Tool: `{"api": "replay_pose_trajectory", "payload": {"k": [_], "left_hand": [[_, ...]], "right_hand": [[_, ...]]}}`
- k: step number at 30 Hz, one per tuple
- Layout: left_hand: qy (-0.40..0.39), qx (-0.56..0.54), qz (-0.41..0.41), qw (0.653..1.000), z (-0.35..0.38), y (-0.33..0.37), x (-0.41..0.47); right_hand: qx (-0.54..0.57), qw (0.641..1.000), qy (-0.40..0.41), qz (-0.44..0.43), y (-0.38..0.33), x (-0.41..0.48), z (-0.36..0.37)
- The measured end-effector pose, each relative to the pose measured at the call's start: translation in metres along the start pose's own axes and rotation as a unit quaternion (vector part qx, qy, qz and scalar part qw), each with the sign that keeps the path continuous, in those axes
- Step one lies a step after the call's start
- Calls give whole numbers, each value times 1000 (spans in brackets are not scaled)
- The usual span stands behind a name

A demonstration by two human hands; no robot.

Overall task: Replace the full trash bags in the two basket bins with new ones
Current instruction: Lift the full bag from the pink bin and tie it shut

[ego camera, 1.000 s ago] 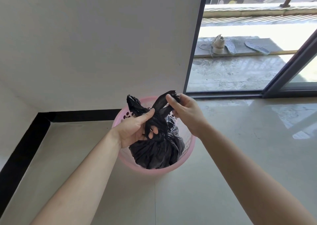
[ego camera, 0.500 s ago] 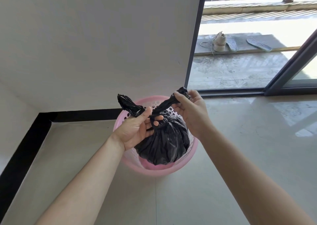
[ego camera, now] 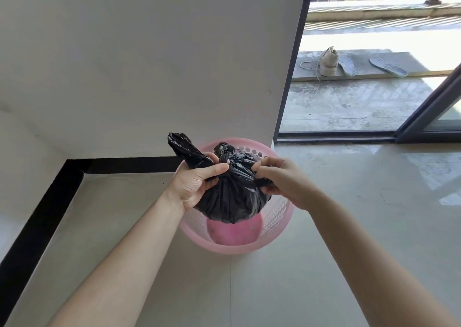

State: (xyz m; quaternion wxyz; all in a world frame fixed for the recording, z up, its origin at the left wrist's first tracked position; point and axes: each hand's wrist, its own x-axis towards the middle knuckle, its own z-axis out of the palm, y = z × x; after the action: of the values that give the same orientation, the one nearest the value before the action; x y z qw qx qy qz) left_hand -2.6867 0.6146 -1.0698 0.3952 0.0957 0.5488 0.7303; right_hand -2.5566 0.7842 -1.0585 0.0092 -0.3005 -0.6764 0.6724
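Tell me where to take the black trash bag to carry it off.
Take the black trash bag by its gathered neck just under the knot, coming from above: the plastic bunches narrow there and the full body hangs below. Left hand and right hand grip there now.

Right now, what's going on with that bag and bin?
A person is working on the black bag over the pink bin, which stands on the floor by the wall. The left hand grips one twisted tail of the bag and the right hand pinches the other, with a knot between them. The bag hangs from both hands, and the bin's bare bottom shows beneath it. No new bag is in view.
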Motion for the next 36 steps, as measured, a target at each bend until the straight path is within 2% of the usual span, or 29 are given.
{"api": "replay_pose_trajectory", "payload": {"k": [2, 4, 6, 8, 11, 14, 17, 20, 24, 28, 30, 33, 36], "left_hand": [[3, 90, 26, 996, 0, 2, -3], [2, 171, 54, 984, -3, 8, -5], [-15, 224, 76, 972, -7, 17, -6], [-34, 262, 88, 960, -7, 24, -8], [-52, 276, 92, 955, -3, 26, -10], [-52, 303, 97, 947, -3, 24, -10], [-43, 316, 114, 941, -3, 22, -9], [-18, 326, 145, 934, 0, 19, -9], [29, 350, 214, 911, -3, 9, -6], [101, 403, 240, 877, -5, 2, -4], [109, 425, 247, 864, -4, -1, -6], [102, 428, 247, 863, -4, -4, -9], [96, 413, 245, 872, -6, -5, -10]], "right_hand": [[-206, 974, 66, -66, 1, 2, -1], [-315, 926, 124, -169, 2, 4, 1], [-316, 909, 120, -242, 3, 8, 2], [-302, 915, 48, -262, 5, 11, 5], [-261, 935, -33, -237, 11, 10, 10], [-244, 944, -56, -213, 10, 7, 9], [-162, 970, -92, -158, 7, 4, 8], [-187, 966, -41, -173, 12, 6, 9], [-213, 947, -24, -238, 23, 12, 19], [-200, 951, -31, -234, 25, 11, 26], [-200, 953, -32, -227, 23, 10, 26], [-210, 953, -21, -218, 22, 10, 26], [-173, 966, 6, -194, 21, 7, 29]]}}
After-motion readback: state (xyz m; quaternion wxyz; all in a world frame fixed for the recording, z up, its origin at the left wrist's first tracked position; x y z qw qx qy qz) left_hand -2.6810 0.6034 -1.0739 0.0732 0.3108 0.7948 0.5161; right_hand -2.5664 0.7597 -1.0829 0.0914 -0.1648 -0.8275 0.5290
